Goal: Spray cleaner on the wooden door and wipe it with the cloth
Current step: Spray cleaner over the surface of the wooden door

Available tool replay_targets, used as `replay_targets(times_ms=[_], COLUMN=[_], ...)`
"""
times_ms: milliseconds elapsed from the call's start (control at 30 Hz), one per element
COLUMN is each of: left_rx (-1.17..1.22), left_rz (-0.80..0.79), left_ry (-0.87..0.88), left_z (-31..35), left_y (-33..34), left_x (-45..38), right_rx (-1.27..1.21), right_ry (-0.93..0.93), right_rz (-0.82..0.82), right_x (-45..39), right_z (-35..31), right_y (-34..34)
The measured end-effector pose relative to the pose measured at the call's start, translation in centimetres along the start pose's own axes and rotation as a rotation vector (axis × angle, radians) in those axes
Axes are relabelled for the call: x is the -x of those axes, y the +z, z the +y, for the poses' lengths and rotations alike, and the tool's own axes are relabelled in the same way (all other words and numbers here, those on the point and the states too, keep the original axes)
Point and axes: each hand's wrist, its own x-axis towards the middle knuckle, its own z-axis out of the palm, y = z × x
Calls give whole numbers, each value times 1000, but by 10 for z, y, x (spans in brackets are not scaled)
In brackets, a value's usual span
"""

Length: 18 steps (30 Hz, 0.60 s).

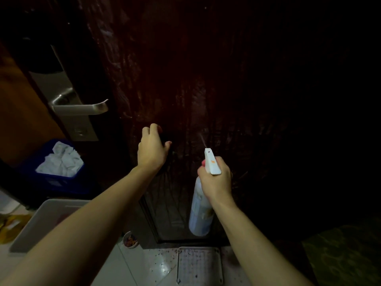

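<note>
Wooden door straight ahead, filling the view from ten o'clock round to three o'clock, dark reddish-brown, streaked with pale wet-looking smears and thin runs down toward the bottom panel. Judging by those streaks: spraying well under way, probably some wiping too, though hard to be sure in this dim light.

Spray bottle at five o'clock of the frame centre, upright, nozzle aimed at the door, a thin pale jet leaving the tip toward twelve o'clock. Right hand wrapped round the bottle neck, fingers clenched on the trigger side, so spraying at this very moment.

Left hand near centre, at nine o'clock of the bottle, pressed to the door with fingers curled over something dark; likely the cloth, but too dark to tell.

Door handle at ten o'clock, metal lever on a long plate. Blue bin below it at eight o'clock, white crumpled paper or cloth inside. Pale plastic box nearer, at seven o'clock. Small bowl and a flat white tray on the tiled floor at six o'clock.

Left to do: lower panel and right side, both lost in shadow, then a full wipe.
</note>
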Motion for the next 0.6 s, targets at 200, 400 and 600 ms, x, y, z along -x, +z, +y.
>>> replay_targets(times_ms=[200,400,600], left_rx=[-33,6,58], left_rz=[53,90,128], left_ry=[-81,-95,-66], left_z=[11,21,16], left_y=[12,23,38], left_x=[-3,3,8], right_rx=[-66,-55,-109], right_ry=[-30,-18,-51], right_rz=[-57,92,165], right_x=[-11,-33,-45], right_z=[12,23,38], right_y=[-33,-59,-75])
